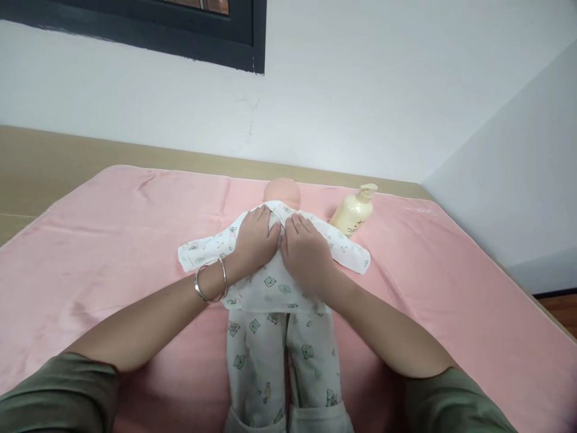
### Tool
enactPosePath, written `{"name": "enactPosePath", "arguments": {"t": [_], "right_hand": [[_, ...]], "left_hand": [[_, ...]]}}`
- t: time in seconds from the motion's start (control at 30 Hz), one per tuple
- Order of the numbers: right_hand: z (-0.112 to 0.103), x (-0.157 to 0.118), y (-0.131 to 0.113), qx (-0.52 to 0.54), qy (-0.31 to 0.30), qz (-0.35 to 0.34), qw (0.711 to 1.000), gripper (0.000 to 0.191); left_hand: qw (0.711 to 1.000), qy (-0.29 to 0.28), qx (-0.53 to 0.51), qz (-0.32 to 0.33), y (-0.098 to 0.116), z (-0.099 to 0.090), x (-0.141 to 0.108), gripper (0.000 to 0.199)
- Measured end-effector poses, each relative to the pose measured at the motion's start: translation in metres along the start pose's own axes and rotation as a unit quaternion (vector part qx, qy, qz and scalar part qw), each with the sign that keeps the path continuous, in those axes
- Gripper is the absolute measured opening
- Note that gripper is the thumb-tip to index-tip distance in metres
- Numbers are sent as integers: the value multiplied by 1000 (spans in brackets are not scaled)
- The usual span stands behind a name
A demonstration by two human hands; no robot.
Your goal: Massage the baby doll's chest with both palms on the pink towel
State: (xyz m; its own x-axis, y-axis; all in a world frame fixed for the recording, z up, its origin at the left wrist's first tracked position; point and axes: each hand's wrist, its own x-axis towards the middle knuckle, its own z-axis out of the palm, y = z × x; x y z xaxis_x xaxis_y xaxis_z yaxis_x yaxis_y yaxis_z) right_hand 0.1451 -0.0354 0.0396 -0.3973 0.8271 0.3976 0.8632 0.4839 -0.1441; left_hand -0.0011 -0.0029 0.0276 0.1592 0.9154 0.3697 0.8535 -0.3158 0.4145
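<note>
A baby doll (282,191) lies on its back or front, I cannot tell which, with its head toward the wall. It wears a white printed shirt (270,285) with both sleeves spread out, and matching printed trousers (259,355). My left hand (256,239) lies flat on the upper left of the shirt, fingers stretched toward the collar. Beside it, my right hand (306,249) rests on the upper right of the shirt with its fingers extended. The two hands nearly meet at the middle of the chest area. Neither holds anything.
A cream pump bottle (354,210) stands tilted-looking just beyond the doll's right-side sleeve. Under everything spreads a pink mat (148,240) on a tan surface (45,150). A white wall (360,90) with a dark window frame (202,33) rises behind, and another wall borders the right.
</note>
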Motion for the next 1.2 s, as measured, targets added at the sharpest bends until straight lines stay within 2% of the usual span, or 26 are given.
{"name": "enactPosePath", "arguments": {"t": [0.07,0.27,0.5,0.7,1.07,1.2], "right_hand": [[4,1,3,22,4,5,1000,51],[15,22,25,82,-37,95,991,66],[18,20,27,100,-13,84,991,65],[16,21,26,86,-25,92,992,67],[17,21,26,86,-29,92,992,68],[15,21,24,83,-28,91,992,68]], "left_hand": [[1000,11,4,2,-1,3,-1,30],[1000,25,-4,-4,2,7,-7,35],[1000,28,-5,-5,2,6,-6,35],[1000,28,1,-5,0,10,-6,43],[999,32,11,2,2,6,-5,35],[999,28,16,-2,1,7,-5,39]]}}
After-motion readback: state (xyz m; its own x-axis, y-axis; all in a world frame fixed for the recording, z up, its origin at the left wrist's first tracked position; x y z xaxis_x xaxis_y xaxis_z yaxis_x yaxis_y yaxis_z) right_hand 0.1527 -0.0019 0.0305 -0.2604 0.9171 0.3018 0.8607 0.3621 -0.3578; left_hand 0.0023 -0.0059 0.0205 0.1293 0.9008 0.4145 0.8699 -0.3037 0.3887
